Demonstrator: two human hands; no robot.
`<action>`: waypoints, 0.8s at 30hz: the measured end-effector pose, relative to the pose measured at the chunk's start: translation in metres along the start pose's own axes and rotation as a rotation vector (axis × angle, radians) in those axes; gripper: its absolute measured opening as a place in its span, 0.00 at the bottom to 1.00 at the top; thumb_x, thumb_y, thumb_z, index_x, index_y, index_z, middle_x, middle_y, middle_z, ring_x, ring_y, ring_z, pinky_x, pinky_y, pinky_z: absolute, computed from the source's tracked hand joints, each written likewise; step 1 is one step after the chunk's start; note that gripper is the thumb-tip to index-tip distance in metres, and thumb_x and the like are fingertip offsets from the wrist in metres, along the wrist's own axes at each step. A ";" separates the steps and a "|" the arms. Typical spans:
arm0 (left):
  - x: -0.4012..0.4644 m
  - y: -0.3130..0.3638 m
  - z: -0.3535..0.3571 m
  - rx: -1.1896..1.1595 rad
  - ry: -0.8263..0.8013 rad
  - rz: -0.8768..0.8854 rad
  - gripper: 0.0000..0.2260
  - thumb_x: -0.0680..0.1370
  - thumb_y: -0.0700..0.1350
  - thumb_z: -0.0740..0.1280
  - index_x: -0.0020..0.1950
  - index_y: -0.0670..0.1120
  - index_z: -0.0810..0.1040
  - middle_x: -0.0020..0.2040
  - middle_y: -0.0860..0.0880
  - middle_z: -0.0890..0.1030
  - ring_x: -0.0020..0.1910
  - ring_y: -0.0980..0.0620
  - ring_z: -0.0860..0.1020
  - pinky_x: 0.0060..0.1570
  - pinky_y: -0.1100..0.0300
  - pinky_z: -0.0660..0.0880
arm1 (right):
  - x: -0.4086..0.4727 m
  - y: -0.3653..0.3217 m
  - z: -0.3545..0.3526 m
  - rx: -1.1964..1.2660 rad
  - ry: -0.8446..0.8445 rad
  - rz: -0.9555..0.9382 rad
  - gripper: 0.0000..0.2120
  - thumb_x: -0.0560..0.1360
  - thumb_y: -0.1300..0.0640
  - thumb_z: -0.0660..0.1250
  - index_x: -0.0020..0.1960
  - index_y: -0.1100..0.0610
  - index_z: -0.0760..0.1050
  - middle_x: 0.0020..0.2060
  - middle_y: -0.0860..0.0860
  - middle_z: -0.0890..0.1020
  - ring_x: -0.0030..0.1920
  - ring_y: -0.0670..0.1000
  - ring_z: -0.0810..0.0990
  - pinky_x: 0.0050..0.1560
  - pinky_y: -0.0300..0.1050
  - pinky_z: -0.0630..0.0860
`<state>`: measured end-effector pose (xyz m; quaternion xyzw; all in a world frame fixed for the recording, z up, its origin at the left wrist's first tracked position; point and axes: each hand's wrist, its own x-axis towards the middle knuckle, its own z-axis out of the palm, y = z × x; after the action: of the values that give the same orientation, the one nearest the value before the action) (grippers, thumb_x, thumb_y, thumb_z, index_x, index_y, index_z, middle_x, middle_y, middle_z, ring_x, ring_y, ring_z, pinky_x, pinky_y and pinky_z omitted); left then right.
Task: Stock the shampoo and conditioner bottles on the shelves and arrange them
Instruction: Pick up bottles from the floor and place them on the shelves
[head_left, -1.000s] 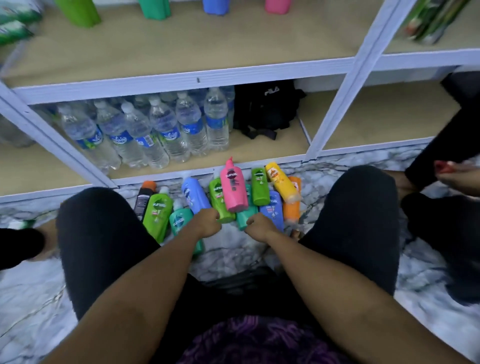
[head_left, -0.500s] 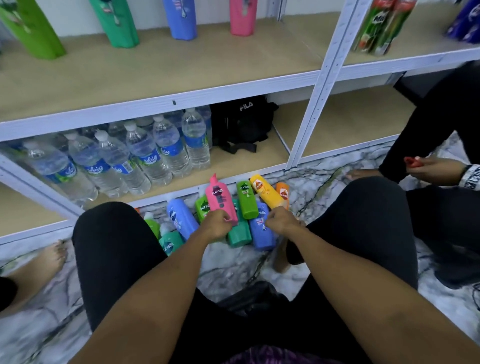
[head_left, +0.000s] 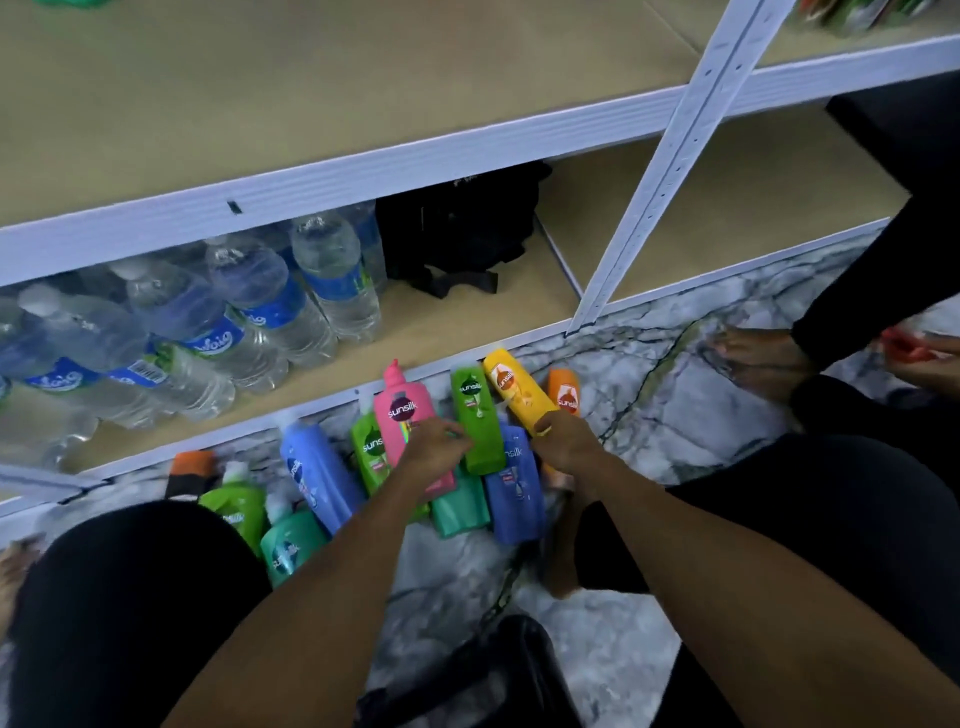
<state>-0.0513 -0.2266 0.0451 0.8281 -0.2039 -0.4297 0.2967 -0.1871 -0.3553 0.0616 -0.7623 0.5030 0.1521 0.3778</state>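
The Sunsilk bottles lie heaped on the marble floor (head_left: 701, 415) just below the bottom shelf (head_left: 467, 322), within easy reach. The left hand (head_left: 434, 449) curls onto the pink bottle (head_left: 402, 415); the right hand (head_left: 563, 441) grips the yellow bottle (head_left: 511, 389), probably for shelving.

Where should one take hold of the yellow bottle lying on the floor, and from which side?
Grip the yellow bottle around its wide lower body, coming from above at the near end. It lies slanted, cap pointing toward the shelf, and its near end faces the right hand, which already holds it there.
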 end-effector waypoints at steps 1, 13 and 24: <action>0.009 0.005 0.005 -0.002 -0.012 -0.010 0.08 0.75 0.40 0.69 0.52 0.39 0.82 0.52 0.41 0.83 0.46 0.46 0.80 0.50 0.56 0.77 | 0.010 0.002 0.001 0.011 -0.003 0.017 0.17 0.76 0.58 0.66 0.63 0.60 0.74 0.61 0.60 0.76 0.60 0.58 0.75 0.49 0.43 0.71; 0.105 0.009 0.055 0.239 0.102 -0.154 0.26 0.77 0.52 0.66 0.69 0.40 0.64 0.63 0.38 0.74 0.61 0.35 0.74 0.56 0.46 0.75 | 0.120 0.006 0.012 0.021 0.003 0.099 0.18 0.75 0.51 0.67 0.60 0.61 0.72 0.55 0.60 0.80 0.55 0.60 0.78 0.47 0.45 0.70; 0.120 0.009 0.069 -0.177 0.132 -0.399 0.32 0.64 0.52 0.80 0.62 0.44 0.71 0.60 0.43 0.79 0.57 0.42 0.78 0.55 0.50 0.78 | 0.125 0.012 0.024 0.037 -0.003 0.114 0.28 0.73 0.40 0.68 0.63 0.59 0.70 0.56 0.61 0.78 0.55 0.62 0.78 0.52 0.52 0.76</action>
<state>-0.0439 -0.3266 -0.0511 0.8490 0.0226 -0.4410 0.2901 -0.1380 -0.4211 -0.0358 -0.7250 0.5478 0.1654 0.3833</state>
